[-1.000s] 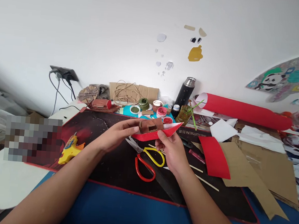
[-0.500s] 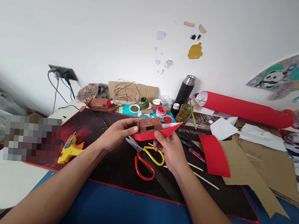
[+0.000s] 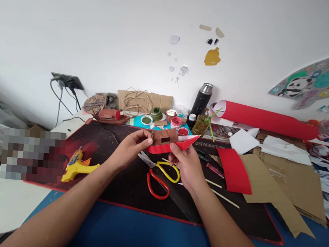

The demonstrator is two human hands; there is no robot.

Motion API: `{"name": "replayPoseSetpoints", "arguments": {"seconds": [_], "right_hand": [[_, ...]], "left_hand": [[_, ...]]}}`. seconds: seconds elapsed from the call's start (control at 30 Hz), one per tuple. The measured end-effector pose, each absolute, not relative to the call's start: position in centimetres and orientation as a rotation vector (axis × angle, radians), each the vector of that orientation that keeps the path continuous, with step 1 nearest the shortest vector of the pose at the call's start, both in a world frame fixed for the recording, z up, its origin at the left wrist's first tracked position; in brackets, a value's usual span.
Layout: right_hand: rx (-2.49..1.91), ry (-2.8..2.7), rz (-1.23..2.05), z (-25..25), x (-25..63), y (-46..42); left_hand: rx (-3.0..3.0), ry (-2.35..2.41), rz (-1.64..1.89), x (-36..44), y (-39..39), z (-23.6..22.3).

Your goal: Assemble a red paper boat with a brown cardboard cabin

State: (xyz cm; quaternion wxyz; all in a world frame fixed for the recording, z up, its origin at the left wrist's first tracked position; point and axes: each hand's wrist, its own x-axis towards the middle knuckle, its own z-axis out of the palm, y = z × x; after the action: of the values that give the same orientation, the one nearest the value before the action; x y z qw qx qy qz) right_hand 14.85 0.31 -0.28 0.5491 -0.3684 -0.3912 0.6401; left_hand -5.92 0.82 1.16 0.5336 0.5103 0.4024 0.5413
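Between both hands, above the dark mat, is a small model boat (image 3: pixel 162 148) with a red ribbed hull, a brown cabin with a square window and a white inner face at its pointed end. My left hand (image 3: pixel 133 146) is closed on the blunt end, thumb against the cabin's edge. My right hand (image 3: pixel 186 162) pinches the hull's side near the pointed end, with the thumb in front. Below the boat lie scissors (image 3: pixel 158 191) with one red and one yellow handle. A yellow glue gun (image 3: pixel 77 166) rests left of my left forearm.
Open paint pots (image 3: pixel 176 122), a black thermos (image 3: pixel 202 100) and a jar of murky liquid (image 3: pixel 201 125) stand at the back. Another brown model boat (image 3: pixel 107 114) sits at back left. A red corrugated sheet (image 3: pixel 235 171), cardboard (image 3: pixel 263 178) and thin sticks (image 3: pixel 225 198) lie to the right.
The view has shifted slightly, with the background sitting a little further left. Both hands keep their hold on the boat, which has barely moved.
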Motion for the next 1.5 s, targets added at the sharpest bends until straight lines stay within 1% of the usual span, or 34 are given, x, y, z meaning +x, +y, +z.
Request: {"name": "replayPoseSetpoints", "arguments": {"seconds": [0.57, 1.0, 1.5], "right_hand": [[-0.871, -1.004, 1.582, -0.2, 15.0, 0.1], [-0.855, -0.993, 1.582, -0.9, 14.8, 0.2], [-0.844, -0.985, 1.579, -1.2, 14.6, 0.3]], "left_hand": [[1.457, 0.966, 0.899, -8.8, 1.2, 3.5], [1.396, 1.04, 0.958, -8.0, 1.3, 2.7], [1.372, 1.066, 0.943, -7.9, 1.3, 2.7]]}}
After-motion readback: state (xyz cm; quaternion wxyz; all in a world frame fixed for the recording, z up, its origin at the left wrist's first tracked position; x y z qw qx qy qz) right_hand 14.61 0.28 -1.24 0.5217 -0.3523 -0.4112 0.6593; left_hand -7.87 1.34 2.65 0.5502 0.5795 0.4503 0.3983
